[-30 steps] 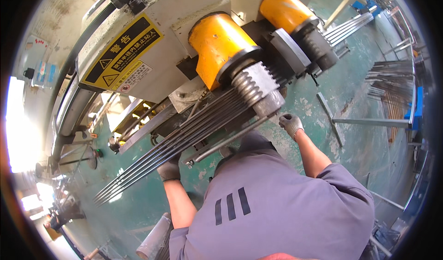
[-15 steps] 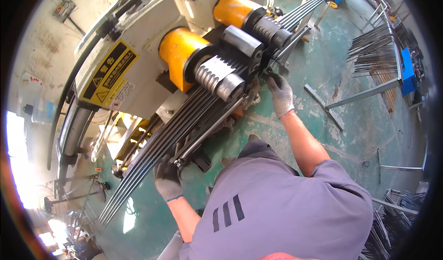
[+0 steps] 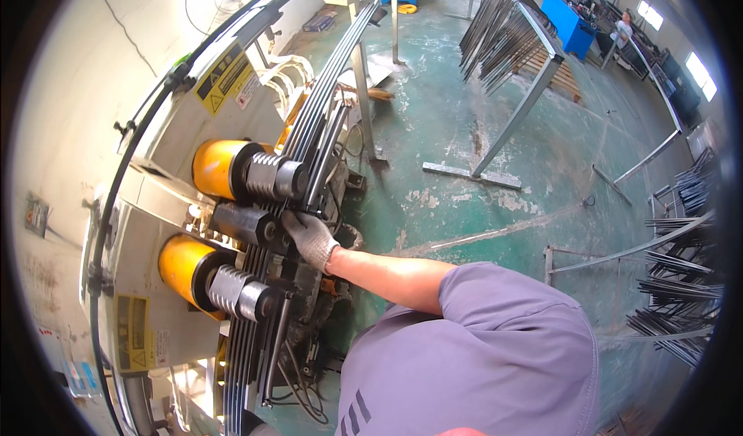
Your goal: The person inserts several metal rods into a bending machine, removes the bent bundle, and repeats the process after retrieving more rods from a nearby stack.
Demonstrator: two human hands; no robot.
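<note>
A row of several long, thin metal rods (image 3: 312, 122) passes through a machine with two orange cylinders (image 3: 217, 166) and ridged steel rollers (image 3: 241, 293). Between the rollers is a black block (image 3: 246, 224). My right hand (image 3: 311, 240), in a grey glove with dark fingertips, is at the rods beside this block. Its fingers bend in round the rods' edge, and the tips are partly hidden. At the lower edge, only a sliver of my gloved left hand (image 3: 261, 429) shows beside the rods' near end; its fingers are out of sight.
Warning labels mark the pale machine housing (image 3: 166, 281). A black hose (image 3: 99, 258) curves along its left side. To the right, a metal rack (image 3: 515, 118) holds many dark rods, and more rod bundles (image 3: 673, 281) lie farther right. A blue cabinet (image 3: 569, 22) and another person (image 3: 623, 27) are far off.
My view has swung right, so the machine sits farther left and more of the rack shows. My left hand has slipped almost out of the picture; my right hand stays beside the black block.
</note>
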